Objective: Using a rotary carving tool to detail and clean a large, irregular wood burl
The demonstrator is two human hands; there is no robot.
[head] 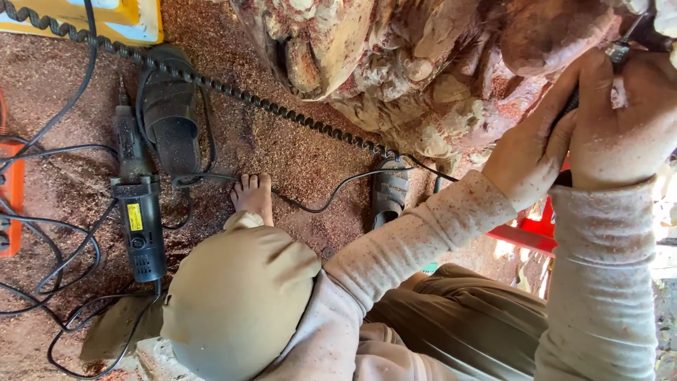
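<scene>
Both hands are raised to the upper right of the view, pressed together against a large gnarled wood burl (423, 77) that fills the top of the picture. The left hand (532, 152) is curled shut around the dark shaft of a handheld carving tool (620, 51), and the right hand (624, 120) is clamped over the same tool just beside it, the two hands touching; only the tool's metal tip shows above the fingers, right at the burl's reddish surface. The floor (296, 152) below is covered in sawdust. A black coiled cord (211, 83) runs across it from the top left corner to the foot of the burl, between the person and the wood. A black power grinder (139, 212) lies near the floor's left side among tangled black cables (63, 282), with a dark sandal (169, 113) just beside it. A bare foot (254, 196) rests on the sawdust, and a second sandal (389, 192) sits near the burl's base. A red frame (525, 236) shows under the forearms.
</scene>
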